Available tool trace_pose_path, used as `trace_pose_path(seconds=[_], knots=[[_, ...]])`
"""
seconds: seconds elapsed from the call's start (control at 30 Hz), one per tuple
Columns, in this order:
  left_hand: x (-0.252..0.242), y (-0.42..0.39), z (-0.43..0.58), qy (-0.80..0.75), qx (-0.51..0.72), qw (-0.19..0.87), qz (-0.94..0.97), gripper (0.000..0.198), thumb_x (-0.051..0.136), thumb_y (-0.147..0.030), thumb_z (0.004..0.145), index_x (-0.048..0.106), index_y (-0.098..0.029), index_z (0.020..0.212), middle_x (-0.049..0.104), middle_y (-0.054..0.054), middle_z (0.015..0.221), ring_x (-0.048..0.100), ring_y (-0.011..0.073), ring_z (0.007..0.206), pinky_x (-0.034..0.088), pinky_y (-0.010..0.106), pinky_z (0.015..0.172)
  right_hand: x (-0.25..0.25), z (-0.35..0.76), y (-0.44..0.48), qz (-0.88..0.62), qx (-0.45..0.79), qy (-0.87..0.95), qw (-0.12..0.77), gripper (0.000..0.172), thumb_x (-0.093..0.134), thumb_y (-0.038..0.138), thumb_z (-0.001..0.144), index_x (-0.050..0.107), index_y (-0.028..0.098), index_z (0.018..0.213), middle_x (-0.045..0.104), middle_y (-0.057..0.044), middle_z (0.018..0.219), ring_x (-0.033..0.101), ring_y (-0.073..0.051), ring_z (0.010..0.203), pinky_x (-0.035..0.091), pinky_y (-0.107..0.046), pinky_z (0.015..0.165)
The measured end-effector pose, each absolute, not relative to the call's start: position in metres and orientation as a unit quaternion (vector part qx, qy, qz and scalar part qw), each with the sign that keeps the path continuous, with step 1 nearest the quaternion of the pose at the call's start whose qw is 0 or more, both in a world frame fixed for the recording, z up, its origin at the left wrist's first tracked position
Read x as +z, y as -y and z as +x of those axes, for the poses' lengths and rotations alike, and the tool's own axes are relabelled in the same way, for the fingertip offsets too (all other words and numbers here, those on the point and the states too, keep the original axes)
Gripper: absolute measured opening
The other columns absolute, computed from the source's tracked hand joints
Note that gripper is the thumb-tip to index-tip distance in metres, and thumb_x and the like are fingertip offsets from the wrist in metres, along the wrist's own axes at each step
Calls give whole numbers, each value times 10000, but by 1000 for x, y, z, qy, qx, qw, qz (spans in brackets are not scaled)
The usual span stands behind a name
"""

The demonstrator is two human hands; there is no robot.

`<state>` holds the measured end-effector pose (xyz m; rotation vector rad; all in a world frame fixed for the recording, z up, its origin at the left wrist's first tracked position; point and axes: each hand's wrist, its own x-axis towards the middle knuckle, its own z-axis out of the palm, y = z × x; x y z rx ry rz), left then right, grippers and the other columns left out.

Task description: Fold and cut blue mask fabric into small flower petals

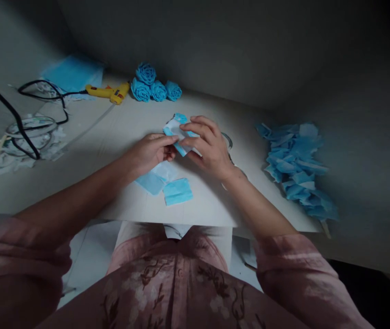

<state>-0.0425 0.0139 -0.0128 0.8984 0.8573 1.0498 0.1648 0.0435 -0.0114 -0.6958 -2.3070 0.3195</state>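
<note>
My left hand [155, 153] is closed, its thumb and fingers pinching the lower left of a blue-and-white fabric piece [172, 130]. Across the right side of this piece, my right hand [208, 146] curls its fingers, gripping the edge. The white side faces up, with blue showing along the borders and at the top. Below the hands a small blue fabric rectangle [178, 191] lies flat on the table. Beside it are pale blue fabric pieces [152, 181], partly under my left hand. A dark curved object [228, 139] is mostly hidden behind my right hand.
Several blue fabric roses [146, 73] sit at the table's back, beside a yellow glue gun [114, 92] with a black cord. Flat blue sheets [74, 73] lie back left. White scraps and a wire ring [32, 125] are at left. A heap of blue strips [294, 160] lines the right edge.
</note>
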Motion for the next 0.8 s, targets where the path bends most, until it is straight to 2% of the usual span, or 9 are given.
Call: trace_pose_path(seconds=[0.13,0.33,0.57,0.63,0.7,0.8], knots=[[-19,-15,-43,-420,476,631,446,324,811,-266,862,640,-176,603,605,13,599,548,114,583,416,286,614,-21,166,-45,-258,126,884,369,232,644,516,1015,763,339,921,746,-34,1280,567,-341,1390,431,-623,1225],[-25,-16,-45,-456,473,570,493,341,803,-305,883,672,-166,600,633,11,590,544,107,573,416,271,617,-34,164,-38,-271,130,847,439,232,669,493,1016,782,315,920,715,-50,1319,587,-310,1357,443,-592,1203],[-27,-16,-46,-459,457,586,487,267,797,-294,886,735,-147,673,690,30,643,579,113,597,438,272,640,-35,161,-31,-336,229,785,467,314,699,548,990,771,246,947,705,-108,1356,651,-296,1320,472,-556,1196],[-27,-16,-46,-457,454,591,486,277,807,-298,879,727,-149,659,695,34,645,583,114,599,444,274,642,-33,163,-31,-330,259,772,477,344,721,595,962,768,257,1001,703,-105,1379,641,-298,1354,479,-543,1204],[-27,-16,-47,-444,455,603,483,297,816,-311,867,710,-155,638,681,29,628,587,116,601,451,276,649,-31,165,-31,-317,318,749,487,411,686,647,967,753,278,1135,704,-95,1401,639,-288,1370,508,-520,1184],[-27,-16,-48,-427,451,615,485,316,809,-329,856,694,-166,611,665,21,610,593,116,610,456,269,657,-34,166,-35,-317,421,707,471,486,628,662,1000,703,290,1304,757,-69,1245,714,-238,1196,583,-460,1078]])
